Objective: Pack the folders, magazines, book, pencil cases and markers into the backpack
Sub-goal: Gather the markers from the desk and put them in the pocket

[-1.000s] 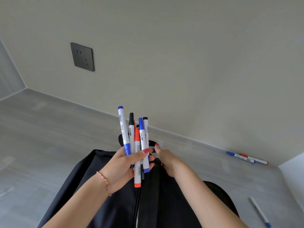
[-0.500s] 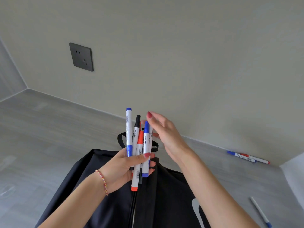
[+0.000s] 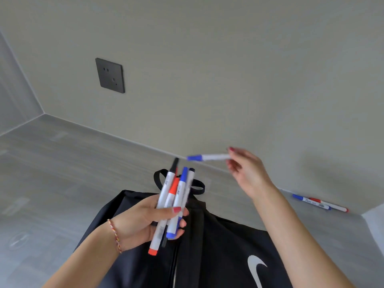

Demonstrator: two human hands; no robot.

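A black backpack (image 3: 218, 246) with a white logo stands on the grey floor in front of me, its carry loop at the top. Above it, my left hand (image 3: 143, 221) grips a bundle of several white markers (image 3: 174, 196) with blue, red and black caps. My right hand (image 3: 247, 173) is raised to the right and pinches one blue-capped marker (image 3: 207, 157) by its end, held level and blurred. No folders, magazines, book or pencil cases are in view.
Two more markers, blue marker (image 3: 309, 201) and red marker (image 3: 330, 205), lie on the floor against the wall at the right. A dark wall socket (image 3: 110, 75) is on the beige wall. Grey floor stretches to the left of the bag.
My right hand rose from the backpack's top to the bundle, pulled one blue marker out and carried it up and to the right. The left hand tilted the remaining markers slightly.
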